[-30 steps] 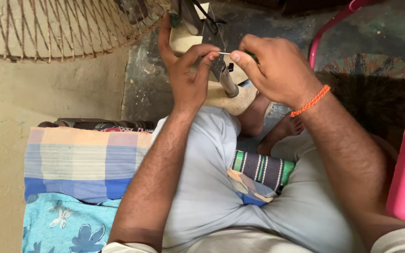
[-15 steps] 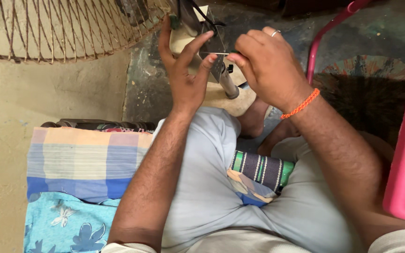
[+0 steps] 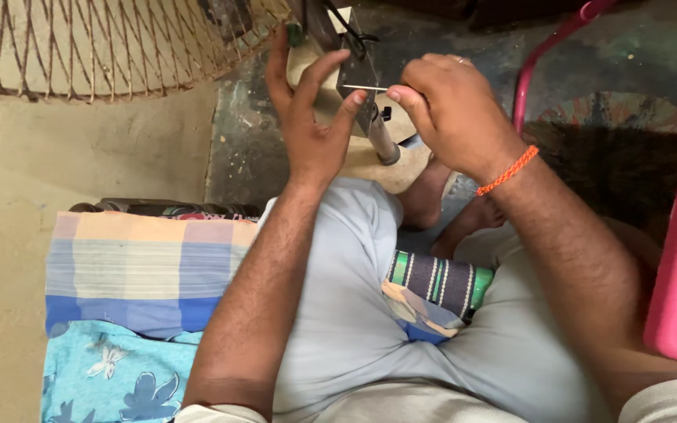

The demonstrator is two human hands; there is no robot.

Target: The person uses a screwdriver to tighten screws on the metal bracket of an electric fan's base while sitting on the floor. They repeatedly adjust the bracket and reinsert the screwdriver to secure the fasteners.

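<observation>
Thin pale stick [image 3: 364,87] sits level between my two hands, just in front of the dark metal tool [image 3: 358,82] that stands on the floor past my knees. Left of that tool, my left hand [image 3: 307,129] is spread wide, its fingers now fanned further than a moment ago, one fingertip touching the stick's end. Right of the tool, my right hand [image 3: 452,110] pinches the stick's other end, as before.

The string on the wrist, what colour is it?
Orange. The string is tied around the right hand's wrist, clearest in the head view.
</observation>
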